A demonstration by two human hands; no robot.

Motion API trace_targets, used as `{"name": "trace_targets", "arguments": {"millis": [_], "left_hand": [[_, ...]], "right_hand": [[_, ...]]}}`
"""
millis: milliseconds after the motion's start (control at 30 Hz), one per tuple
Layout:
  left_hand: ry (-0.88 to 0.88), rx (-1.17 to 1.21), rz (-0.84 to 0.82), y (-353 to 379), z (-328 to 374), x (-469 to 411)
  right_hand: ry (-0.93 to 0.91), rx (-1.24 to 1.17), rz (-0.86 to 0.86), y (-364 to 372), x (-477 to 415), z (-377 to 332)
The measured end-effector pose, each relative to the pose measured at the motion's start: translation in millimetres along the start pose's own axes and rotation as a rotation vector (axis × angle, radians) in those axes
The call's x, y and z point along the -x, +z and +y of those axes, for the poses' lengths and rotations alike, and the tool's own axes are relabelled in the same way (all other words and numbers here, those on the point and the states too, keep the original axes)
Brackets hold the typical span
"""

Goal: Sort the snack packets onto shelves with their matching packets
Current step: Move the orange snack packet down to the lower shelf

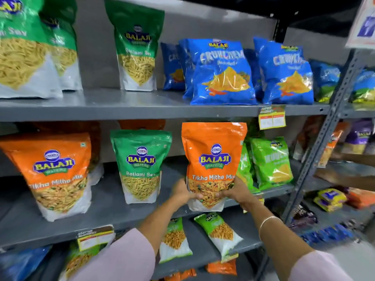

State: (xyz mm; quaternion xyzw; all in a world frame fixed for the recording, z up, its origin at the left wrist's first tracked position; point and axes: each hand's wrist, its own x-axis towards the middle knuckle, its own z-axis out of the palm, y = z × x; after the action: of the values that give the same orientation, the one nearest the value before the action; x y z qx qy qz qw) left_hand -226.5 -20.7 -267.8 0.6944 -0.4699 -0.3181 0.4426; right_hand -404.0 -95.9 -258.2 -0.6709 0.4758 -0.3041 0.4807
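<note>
Tikha Mitha Mix packet (213,159) upright at middle shelf (113,207) front, between Ratlami Sev packet (140,165) and green packets (272,161). Left hand (183,191), right hand (235,192) fingers pressed around its lower corners.

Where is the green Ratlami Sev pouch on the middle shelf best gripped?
Take the Ratlami Sev pouch by its two lower side edges, coming from the front. It stands upright facing out, with open shelf on both sides, and its filled lower half looks firmer than the flat top seal.
</note>
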Motion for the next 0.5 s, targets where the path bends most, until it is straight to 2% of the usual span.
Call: {"name": "trace_targets", "arguments": {"millis": [267, 500], "left_hand": [[-0.087, 0.003, 0.067, -7, -45, -40], [-0.11, 0.036, 0.099, -7, -60, -76]], "right_hand": [[-0.02, 0.083, -0.086, 41, -59, 20], [-0.006, 0.046, -0.132, 46, -96, 23]]}}
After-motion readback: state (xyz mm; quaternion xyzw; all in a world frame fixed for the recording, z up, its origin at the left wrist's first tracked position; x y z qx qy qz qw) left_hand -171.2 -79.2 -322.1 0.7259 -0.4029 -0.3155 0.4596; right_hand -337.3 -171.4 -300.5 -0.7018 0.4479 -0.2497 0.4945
